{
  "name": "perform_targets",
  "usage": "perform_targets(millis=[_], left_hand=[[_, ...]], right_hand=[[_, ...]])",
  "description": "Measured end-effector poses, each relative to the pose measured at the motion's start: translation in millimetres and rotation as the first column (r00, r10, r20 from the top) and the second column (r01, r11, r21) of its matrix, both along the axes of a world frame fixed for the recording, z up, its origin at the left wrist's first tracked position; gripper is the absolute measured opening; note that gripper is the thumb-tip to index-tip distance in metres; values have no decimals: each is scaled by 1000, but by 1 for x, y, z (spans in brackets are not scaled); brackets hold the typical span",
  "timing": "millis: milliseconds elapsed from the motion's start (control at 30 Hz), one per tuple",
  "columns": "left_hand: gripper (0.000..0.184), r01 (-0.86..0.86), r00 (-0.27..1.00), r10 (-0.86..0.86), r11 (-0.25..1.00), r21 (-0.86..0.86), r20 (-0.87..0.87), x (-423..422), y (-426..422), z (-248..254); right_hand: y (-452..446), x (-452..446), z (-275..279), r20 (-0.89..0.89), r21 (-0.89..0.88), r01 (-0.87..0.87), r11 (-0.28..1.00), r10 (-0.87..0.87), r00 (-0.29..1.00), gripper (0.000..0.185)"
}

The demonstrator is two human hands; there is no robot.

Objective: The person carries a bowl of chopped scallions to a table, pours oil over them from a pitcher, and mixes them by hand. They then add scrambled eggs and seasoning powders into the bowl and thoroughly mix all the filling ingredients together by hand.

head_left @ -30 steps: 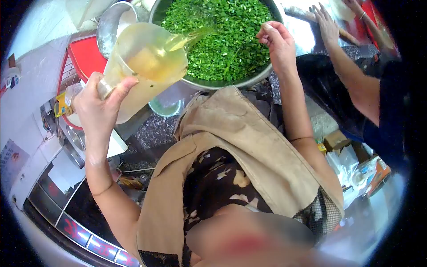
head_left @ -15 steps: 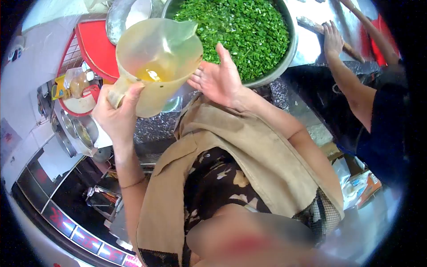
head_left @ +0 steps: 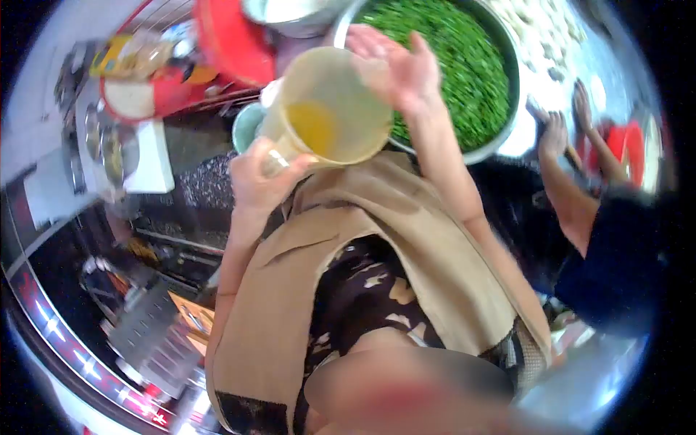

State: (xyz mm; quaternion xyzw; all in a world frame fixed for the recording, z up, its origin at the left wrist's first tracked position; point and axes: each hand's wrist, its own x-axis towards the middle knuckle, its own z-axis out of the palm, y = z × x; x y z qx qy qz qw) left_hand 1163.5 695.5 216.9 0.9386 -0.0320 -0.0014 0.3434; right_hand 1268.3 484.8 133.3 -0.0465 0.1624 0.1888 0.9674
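Note:
My left hand [head_left: 267,177] is wrapped round the handle of a translucent plastic jug [head_left: 355,123], which has some yellow liquid low inside. The jug is held in front of the tan apron [head_left: 362,196]. My right hand [head_left: 402,69] is open, its fingers spread at the jug's far rim and partly over it; whether it touches the jug I cannot tell. Beyond the right hand stands a large metal bowl [head_left: 513,87] full of chopped greens [head_left: 464,69].
A co-worker's hands [head_left: 554,134] are at a floury metal table at the right, by pale dough pieces [head_left: 540,29] and a red container [head_left: 625,148]. A red lid [head_left: 225,43], a green cup [head_left: 247,127] and a metal basin [head_left: 301,18] lie at the upper left.
Earlier the jug was tilted, pouring into the greens; now it is away from them, nearer the apron. My right hand has gone from above the greens to the jug's rim. The view has turned.

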Motion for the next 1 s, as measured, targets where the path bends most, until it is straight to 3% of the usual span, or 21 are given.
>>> perform_targets(millis=[67, 100, 133, 200, 233, 300, 333, 400, 433, 467, 567, 633, 700, 767, 800, 833, 867, 900, 933, 967, 1000], left_hand=[[36, 11, 999, -7, 995, -96, 41, -8, 19, 4], [38, 25, 982, -7, 996, -90, 189, -12, 33, 1], [34, -28, 984, 51, 990, -138, 173, -16, 48, 5], [30, -115, 972, 150, 975, -189, 180, -19, 83, 0], [26, -214, 948, 279, 915, -341, 154, -24, 106, -13], [11, -402, 861, 504, 753, -520, 65, -33, 152, -22], [5, -447, 721, 685, 577, -683, 106, -33, 169, -23], [32, -415, 482, 876, 216, -884, -12, -33, 227, -34], [37, -423, 332, 942, 203, -883, 57, -18, 237, -20], [36, -316, 371, 923, 232, -920, 105, -15, 266, -27], [29, -191, 274, 956, 162, -968, 106, 22, 320, -12], [30, -198, 266, 958, 163, -967, 107, 58, 343, 0], [26, -125, 374, 914, 220, -967, 160, 93, 384, -28], [18, -120, 256, 831, 534, -837, 494, 147, 416, -67], [15, -247, 214, 770, 638, -729, 601, 175, 432, -90], [12, -491, 205, 665, 704, -513, 718, 191, 451, -113], [10, -797, 215, 505, 586, -149, 836, 204, 468, -138], [9, -920, 211, 361, 387, 60, 908, 213, 483, -162], [12, -920, 324, 543, 372, 123, 775, 206, 444, -131], [16, -927, 299, 618, 370, 66, 727, 208, 446, -139], [21, -933, 271, 688, 359, 8, 673, 208, 448, -145]], right_hand=[[9, 6, 0, 26, 79, 9, 997, -11, 1000, 61], [11, 5, 1, 33, 137, 19, 990, -24, 999, 53], [12, 12, -2, 114, 291, -27, 956, -7, 993, 45], [8, 28, 12, 118, 367, 27, 930, -76, 990, 33], [9, 32, 25, 252, 305, -18, 952, -62, 966, 28], [5, 38, 40, 157, 264, 43, 964, -87, 984, 20], [6, 38, 40, 171, 172, 100, 980, -130, 977, 19], [9, 29, 40, 210, 2, 90, 996, -88, 974, 20], [7, 26, 29, 166, -71, 133, 989, -120, 979, 20], [9, 20, 20, 170, -83, 143, 986, -127, 977, 20], [15, 3, -5, 37, -156, 180, 971, -176, 984, 18], [37, -10, -4, 117, -214, 212, 954, -190, 975, 17], [44, -20, -9, 147, -265, 240, 934, -206, 967, 14], [47, -30, -11, 181, -380, 320, 868, -270, 946, 13], [42, -34, -17, 208, -427, 358, 831, -295, 933, 14], [35, -38, -26, 233, -480, 401, 781, -327, 916, 14], [41, -42, -27, 232, -625, 495, 604, -462, 856, 13], [43, -49, -24, 200, -808, 427, 406, -493, 847, 15], [50, -53, -10, 149, -979, 197, 44, -499, 854, 19], [36, -64, -22, 200, -969, 126, -212, -380, 903, 24], [13, -77, -49, 276, -833, 50, -551, -335, 901, 24]])
